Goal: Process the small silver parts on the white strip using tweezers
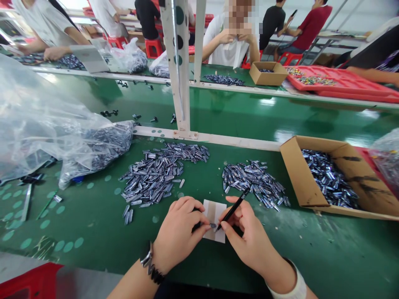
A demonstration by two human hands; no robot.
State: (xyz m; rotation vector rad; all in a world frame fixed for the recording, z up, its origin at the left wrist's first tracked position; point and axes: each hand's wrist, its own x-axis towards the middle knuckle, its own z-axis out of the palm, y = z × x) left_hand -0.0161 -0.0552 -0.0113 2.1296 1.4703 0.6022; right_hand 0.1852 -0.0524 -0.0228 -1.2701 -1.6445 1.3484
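Spanning the foreground, a green table [137, 238] bears a plastic bag [37, 112] at left, a cardboard box [293, 176] at right and, beyond the hands, a left pile [149, 178] and a right pile [249, 178] of shiny pieces. Between the left hand [177, 226] and right hand [246, 228] lies a paper card [212, 209]. The right grips a black pen [233, 208], slanting down leftward; the left pinches a small piece [213, 225] over the card, roughly crosswise, just beside the pen's tip.
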